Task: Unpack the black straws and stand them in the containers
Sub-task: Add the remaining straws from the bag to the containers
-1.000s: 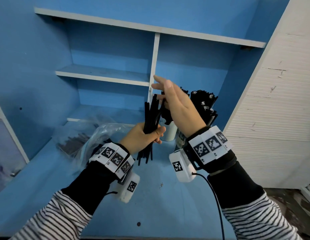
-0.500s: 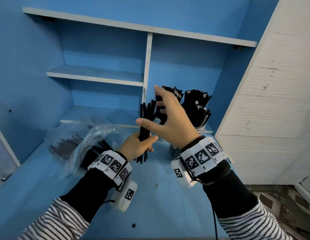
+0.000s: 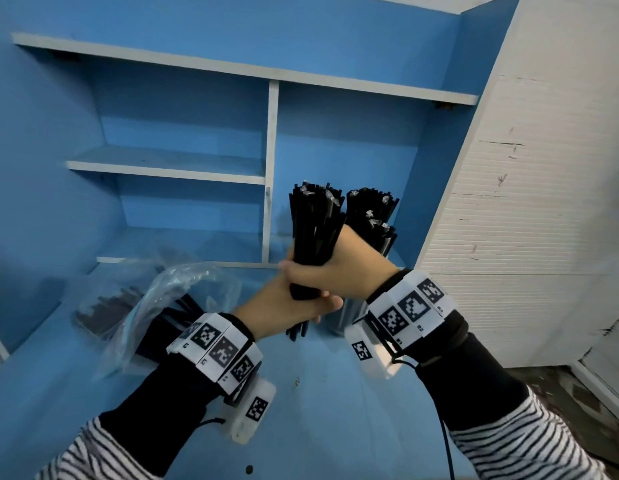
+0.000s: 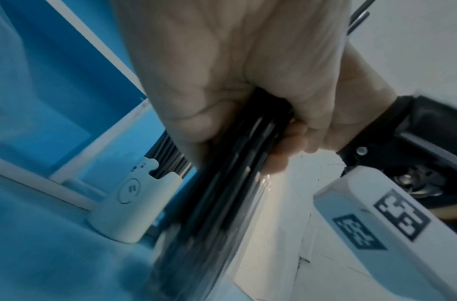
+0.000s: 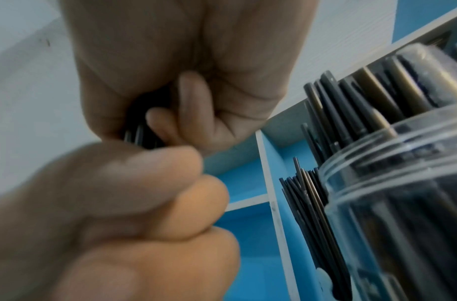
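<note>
Currently both hands gripped one bundle of thin black plastic straws [image 3: 315, 233] above the blue worktop [image 3: 335, 410]: left hand [image 3: 284, 311] low, right hand [image 3: 339, 268] just above, fingers curled tight. Judgement: keep bundle upright, tips level, then lower into clear round plastic container [image 5: 402, 183] far right.

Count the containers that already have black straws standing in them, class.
2: a clear container beside the right hand, and a white container behind the held bundle. More may be hidden behind the hands.
</note>
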### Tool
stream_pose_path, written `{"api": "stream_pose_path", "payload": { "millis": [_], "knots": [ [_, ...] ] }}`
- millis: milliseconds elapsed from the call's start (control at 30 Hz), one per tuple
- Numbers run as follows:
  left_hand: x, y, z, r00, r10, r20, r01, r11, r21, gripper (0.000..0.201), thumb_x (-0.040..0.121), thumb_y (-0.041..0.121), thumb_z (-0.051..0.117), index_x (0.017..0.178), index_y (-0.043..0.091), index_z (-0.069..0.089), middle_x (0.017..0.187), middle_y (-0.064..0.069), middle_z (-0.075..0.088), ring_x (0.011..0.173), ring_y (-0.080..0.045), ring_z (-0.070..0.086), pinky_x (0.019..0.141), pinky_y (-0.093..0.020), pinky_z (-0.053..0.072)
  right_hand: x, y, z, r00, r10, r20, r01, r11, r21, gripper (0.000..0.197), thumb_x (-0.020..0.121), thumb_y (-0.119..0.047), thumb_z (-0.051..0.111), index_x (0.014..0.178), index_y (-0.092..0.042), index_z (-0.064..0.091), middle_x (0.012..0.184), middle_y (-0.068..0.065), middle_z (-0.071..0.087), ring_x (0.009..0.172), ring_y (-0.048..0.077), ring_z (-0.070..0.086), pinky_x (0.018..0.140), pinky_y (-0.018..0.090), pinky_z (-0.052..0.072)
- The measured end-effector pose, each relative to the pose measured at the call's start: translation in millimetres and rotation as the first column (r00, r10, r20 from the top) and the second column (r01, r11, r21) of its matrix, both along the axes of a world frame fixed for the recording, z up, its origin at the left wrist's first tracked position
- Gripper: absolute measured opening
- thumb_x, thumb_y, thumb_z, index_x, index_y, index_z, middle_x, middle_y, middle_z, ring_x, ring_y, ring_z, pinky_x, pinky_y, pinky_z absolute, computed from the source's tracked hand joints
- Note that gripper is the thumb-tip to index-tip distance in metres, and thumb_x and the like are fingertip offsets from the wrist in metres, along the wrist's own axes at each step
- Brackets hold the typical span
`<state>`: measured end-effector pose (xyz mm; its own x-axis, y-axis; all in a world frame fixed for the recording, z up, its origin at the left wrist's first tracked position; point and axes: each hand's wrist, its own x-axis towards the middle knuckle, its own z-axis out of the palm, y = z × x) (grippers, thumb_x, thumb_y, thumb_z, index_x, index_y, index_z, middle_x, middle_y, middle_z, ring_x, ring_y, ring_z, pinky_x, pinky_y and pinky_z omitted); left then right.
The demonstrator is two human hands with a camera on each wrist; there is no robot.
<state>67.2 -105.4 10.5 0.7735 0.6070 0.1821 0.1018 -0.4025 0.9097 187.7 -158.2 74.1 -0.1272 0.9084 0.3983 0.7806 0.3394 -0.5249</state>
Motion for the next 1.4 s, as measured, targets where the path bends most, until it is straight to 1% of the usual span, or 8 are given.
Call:
{"api": "stream_pose_path", "payload": {
  "millis": [67,167,300,433,633,933,1100,1400],
  "knots": [
    [8,4,0,0.993,0.052,0.102,-0.049,0.998,-0.028,0.031,0.08,0.021,0.078,0.101,0.008,0.059,0.085,-0.002,0.063,0.076,-0.006,0.06,0.068,-0.016,0.049,8,-2,18,0.998,-0.057,-0.037,0.059,0.997,0.057,0.026,0.087,-0.022,0.064,0.078,0.002,0.061,0.073,0.017,0.064,0.069,0.027,0.063,0.066,0.042,0.053],
    [24,17,-16,0.969,0.161,0.188,-0.14,0.983,-0.121,0.068,0.058,0.041,0.087,0.113,0.037,0.049,0.115,0.01,0.061,0.108,-0.001,0.058,0.085,-0.012,0.042,26,-7,46,0.978,-0.163,-0.132,0.185,0.967,0.177,0.024,0.086,-0.021,0.063,0.072,-0.002,0.061,0.067,0.012,0.063,0.064,0.023,0.062,0.062,0.035,0.053],
    [52,24,-27,0.98,0.163,0.11,-0.151,0.982,-0.112,0.097,0.055,0.042,0.089,0.134,0.041,0.032,0.138,0.016,0.044,0.129,-0.003,0.041,0.101,-0.021,0.034,48,-8,70,0.929,-0.26,-0.262,0.327,0.91,0.255,0.025,0.082,-0.02,0.063,0.072,0.002,0.059,0.065,0.012,0.06,0.063,0.021,0.061,0.06,0.032,0.051],
    [70,18,-21,0.987,0.131,0.096,-0.119,0.986,-0.12,0.1,0.065,0.027,0.089,0.143,0.034,0.026,0.132,0.015,0.05,0.116,0.0,0.05,0.102,-0.027,0.039,65,-3,73,0.919,-0.301,-0.257,0.36,0.905,0.229,0.034,0.08,-0.021,0.061,0.078,0.012,0.055,0.076,0.028,0.058,0.066,0.036,0.056,0.057,0.037,0.048],
    [73,24,-25,0.989,0.138,0.057,-0.131,0.984,-0.119,0.094,0.065,0.026,0.088,0.14,0.03,0.032,0.125,0.014,0.054,0.108,0.003,0.051,0.099,-0.03,0.045,85,2,61,0.877,-0.4,-0.267,0.453,0.873,0.179,0.032,0.08,-0.017,0.06,0.076,0.013,0.052,0.065,0.012,0.049,0.058,0.016,0.048,0.057,0.028,0.042],
    [73,27,-29,0.987,0.145,0.071,-0.134,0.981,-0.141,0.095,0.061,0.029,0.091,0.137,0.035,0.035,0.126,0.015,0.055,0.115,0.001,0.052,0.104,-0.036,0.046,84,12,44,0.879,-0.415,-0.234,0.441,0.894,0.071,0.024,0.08,-0.018,0.058,0.065,-0.002,0.048,0.058,0.004,0.045,0.052,0.014,0.045,0.052,0.026,0.04],
    [72,27,-29,0.987,0.152,0.055,-0.144,0.982,-0.118,0.095,0.062,0.031,0.09,0.14,0.034,0.034,0.127,0.015,0.055,0.116,-0.003,0.052,0.102,-0.034,0.046,86,6,48,0.866,-0.426,-0.262,0.475,0.865,0.163,0.032,0.081,-0.019,0.058,0.072,0.011,0.05,0.061,0.009,0.045,0.054,0.015,0.044,0.051,0.023,0.037],
    [72,29,3,0.965,0.163,-0.205,-0.122,0.973,0.198,0.095,0.062,0.039,0.087,0.137,0.018,0.033,0.121,0.006,0.057,0.11,-0.013,0.055,0.091,-0.029,0.047,90,-1,67,0.882,-0.424,-0.208,0.467,0.847,0.253,0.034,0.084,-0.019,0.057,0.073,0.013,0.052,0.059,0.009,0.046,0.052,0.014,0.043,0.046,0.016,0.034]
  ]
}}
